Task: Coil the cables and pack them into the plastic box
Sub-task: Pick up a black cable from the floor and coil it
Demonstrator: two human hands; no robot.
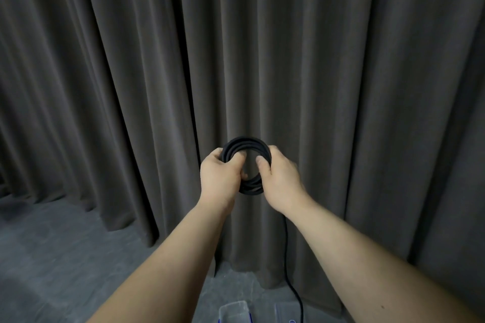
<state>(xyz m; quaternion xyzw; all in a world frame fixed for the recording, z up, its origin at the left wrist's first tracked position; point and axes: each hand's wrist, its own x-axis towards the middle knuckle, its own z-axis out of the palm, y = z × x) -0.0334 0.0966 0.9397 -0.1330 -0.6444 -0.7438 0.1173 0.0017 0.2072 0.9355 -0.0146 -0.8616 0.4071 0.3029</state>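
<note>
Gripping one black cable coil (246, 162), two hands: left hand (219, 178), right hand (279, 178)

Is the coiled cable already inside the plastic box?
No, both hands, left hand and right hand, hold the black cable coil up above the plastic box.

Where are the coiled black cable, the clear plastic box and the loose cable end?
coiled black cable (246, 142): head view, top arc of the coil.
clear plastic box (233, 309): head view, its far rim.
loose cable end (291, 288): head view, stretch hanging toward the floor.
</note>
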